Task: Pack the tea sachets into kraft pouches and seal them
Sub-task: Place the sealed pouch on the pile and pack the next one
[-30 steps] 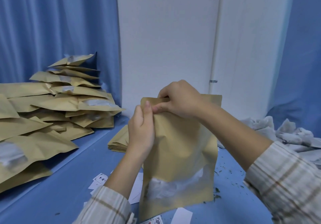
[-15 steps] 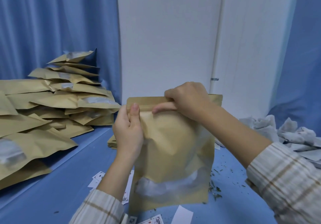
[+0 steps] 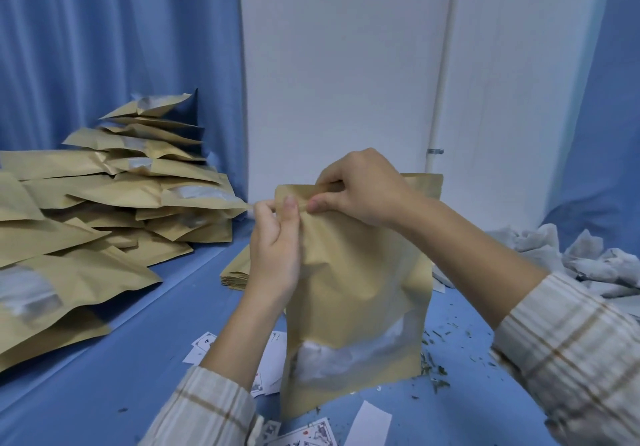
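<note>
Kraft paper, thin and crinkly: the pouch (image 3: 360,293) stands upright on the blue table (image 3: 104,369), light, pale sachets showing through its window. It looks easy to crush, so the stiffer top strip seems the place to hold. The left hand (image 3: 275,255) pinches that strip near its left corner; the right hand (image 3: 363,191) pinches it beside. Farther off lie filled pouches (image 3: 114,199).

A pouch (image 3: 360,300) stands upright on the worktop (image 3: 131,369), its top strip between both hands (image 3: 277,237). Filled pouches (image 3: 104,203) are piled left of the hands, sachets (image 3: 588,258) heaped to their right, flat pouches (image 3: 237,269) behind them, cards (image 3: 204,345) below.
</note>
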### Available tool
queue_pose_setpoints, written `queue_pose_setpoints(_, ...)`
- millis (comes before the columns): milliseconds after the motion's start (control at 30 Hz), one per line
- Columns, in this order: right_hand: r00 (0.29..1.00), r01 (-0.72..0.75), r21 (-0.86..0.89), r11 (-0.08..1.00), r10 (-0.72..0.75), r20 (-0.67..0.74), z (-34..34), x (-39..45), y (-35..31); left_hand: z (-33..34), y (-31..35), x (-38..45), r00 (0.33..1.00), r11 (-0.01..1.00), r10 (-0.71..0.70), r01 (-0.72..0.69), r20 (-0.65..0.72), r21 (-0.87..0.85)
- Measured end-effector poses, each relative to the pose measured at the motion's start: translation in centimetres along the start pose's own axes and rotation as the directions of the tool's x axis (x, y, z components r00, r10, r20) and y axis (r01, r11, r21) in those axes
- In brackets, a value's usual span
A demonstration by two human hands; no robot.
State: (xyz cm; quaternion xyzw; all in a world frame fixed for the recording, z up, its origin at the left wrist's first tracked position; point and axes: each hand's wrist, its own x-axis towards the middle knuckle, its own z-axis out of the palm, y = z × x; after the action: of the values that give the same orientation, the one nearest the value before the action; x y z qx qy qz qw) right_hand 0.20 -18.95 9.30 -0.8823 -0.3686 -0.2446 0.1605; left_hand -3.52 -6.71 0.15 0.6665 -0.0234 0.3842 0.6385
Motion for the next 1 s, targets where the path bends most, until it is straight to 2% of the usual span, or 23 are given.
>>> queue_pose_setpoints(133,0.998,0.006,0.102,0.995,-0.013,0.066,-0.4,0.2,-1.0,0.3,0.2,-0.2,0.998,0.997,-0.037,0.04,0.053,-0.067)
queue_pose_setpoints(267,0.996,0.047,0.003,0.999,-0.048,0.074,-0.3,0.1,-1.1,0.1,0.0,-0.4,0.996,0.99,0.019,-0.007,0.087,-0.139)
queue_pose_setpoints(333,0.994,0.017,-0.065,0.998,-0.01,0.105,-0.6,-0.4,-0.4,0.0,-0.1,-0.6,0.99,0.99,0.075,-0.059,0.119,-0.131)
queue_pose_setpoints(400,0.99,-0.004,-0.099,0.995,0.018,0.139,-1.6,-1.0,1.0,-0.2,-0.2,-0.6,0.992,0.99,0.092,-0.082,0.088,-0.119)
queue_pose_setpoints(500,0.988,-0.01,-0.052,0.999,0.018,0.153,-2.8,-2.2,2.5,-1.0,-0.8,-0.1,0.993,0.988,0.114,-0.114,-0.002,-0.107)
queue_pose_setpoints(633,0.992,-0.038,-0.032,0.999,0.041,0.119,-3.0,-2.6,3.1,-1.1,-1.0,0.0,0.988,0.983,0.152,-0.155,-0.034,-0.101)
queue_pose_setpoints(800,0.999,-0.043,-0.093,0.995,0.045,0.022,-3.5,-3.2,4.2,-1.6,-1.0,0.4,0.988,0.979,0.148,-0.152,-0.036,-0.139)
queue_pose_setpoints(867,0.999,-0.044,-0.168,0.985,0.044,-0.004,-3.3,-3.4,4.5,-1.6,-1.0,0.4,0.986,0.978,0.16,-0.164,-0.04,-0.128)
queue_pose_setpoints(933,0.994,-0.092,-0.239,0.967,0.076,-0.076,-3.1,-3.4,5.0,-1.7,-1.0,0.6,0.982,0.976,0.179,-0.185,-0.061,-0.115)
queue_pose_setpoints(1000,0.982,-0.163,-0.237,0.958,0.133,-0.134,-3.0,-3.5,5.6,-1.8,-1.0,0.7,0.98,0.975,0.189,-0.195,-0.059,-0.107)
